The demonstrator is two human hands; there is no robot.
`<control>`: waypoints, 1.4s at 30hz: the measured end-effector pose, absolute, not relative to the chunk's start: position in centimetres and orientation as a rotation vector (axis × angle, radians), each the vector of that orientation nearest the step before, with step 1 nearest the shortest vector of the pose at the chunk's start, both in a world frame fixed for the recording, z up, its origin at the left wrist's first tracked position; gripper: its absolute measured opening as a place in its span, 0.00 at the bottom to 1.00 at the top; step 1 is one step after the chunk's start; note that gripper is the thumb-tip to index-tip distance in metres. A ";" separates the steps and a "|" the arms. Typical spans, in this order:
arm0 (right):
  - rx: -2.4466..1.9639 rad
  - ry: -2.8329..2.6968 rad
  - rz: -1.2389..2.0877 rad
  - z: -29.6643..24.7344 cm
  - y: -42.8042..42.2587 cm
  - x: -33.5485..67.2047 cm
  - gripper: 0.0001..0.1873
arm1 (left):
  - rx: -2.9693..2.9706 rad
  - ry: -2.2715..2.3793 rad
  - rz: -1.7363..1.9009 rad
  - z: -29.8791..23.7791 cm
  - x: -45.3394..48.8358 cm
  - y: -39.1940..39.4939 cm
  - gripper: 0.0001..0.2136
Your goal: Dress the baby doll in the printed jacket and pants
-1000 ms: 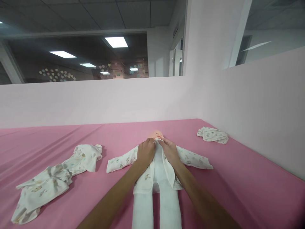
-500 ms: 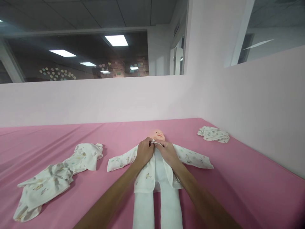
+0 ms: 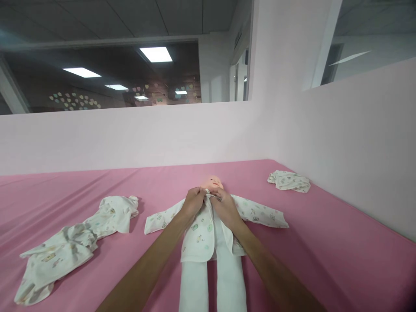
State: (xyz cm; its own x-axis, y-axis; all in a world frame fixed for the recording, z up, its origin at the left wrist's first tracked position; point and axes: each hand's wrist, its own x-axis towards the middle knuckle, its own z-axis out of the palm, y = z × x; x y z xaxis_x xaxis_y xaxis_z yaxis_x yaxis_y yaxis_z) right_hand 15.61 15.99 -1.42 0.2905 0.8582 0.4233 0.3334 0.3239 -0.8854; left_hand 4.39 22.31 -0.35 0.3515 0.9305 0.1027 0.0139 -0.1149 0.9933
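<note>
A baby doll point(image 3: 215, 182) lies on its back on a pink sheet, head away from me, with white cloth legs point(image 3: 194, 286) toward me. It wears a white printed baby jacket point(image 3: 199, 236), its sleeves spread out to both sides and its front hanging open over the white body. At the collar, just below the doll's chin, my left hand point(image 3: 194, 203) pinches the left neck edge. My right hand point(image 3: 225, 209) pinches the right neck edge close beside it. The fingers of both hands are closed, and the small fastening between them is partly hidden.
Crumpled printed baby clothes point(image 3: 78, 240) lie on the left of the pink sheet point(image 3: 156, 268). Another folded printed garment point(image 3: 289, 181) is at the back right by the wall. White walls point(image 3: 130, 138) with windows border the far and right sides.
My hands have drawn slightly apart at the collar, and the jacket's left front panel now covers more of the doll's body. The view has shifted a little.
</note>
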 end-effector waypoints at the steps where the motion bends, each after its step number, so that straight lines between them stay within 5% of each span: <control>1: -1.276 -1.248 0.487 -1.5 16.0 15.6 0.19 | 1.462 0.907 1.000 -0.4 4.4 22.3 0.09; 9: -1.543 -1.249 0.157 -0.3 15.0 15.6 0.09 | 1.718 0.938 0.959 0.2 3.4 20.6 0.14; 18: -1.698 -1.294 0.264 -0.6 12.0 16.4 0.05 | 2.308 1.409 0.812 0.7 2.7 17.0 0.03; 42: -1.288 -1.173 0.513 -0.6 11.1 15.4 0.13 | 2.768 1.372 1.037 -0.9 2.9 16.2 0.09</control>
State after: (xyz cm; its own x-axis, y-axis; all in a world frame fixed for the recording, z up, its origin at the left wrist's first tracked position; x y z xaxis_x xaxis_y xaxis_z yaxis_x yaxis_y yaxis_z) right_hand 15.38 11.06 -0.60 0.3820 0.8433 0.3781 0.2955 0.2762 -0.9145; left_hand 2.89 16.22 -0.93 0.4448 0.6755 0.5881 0.7498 -0.6400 0.1679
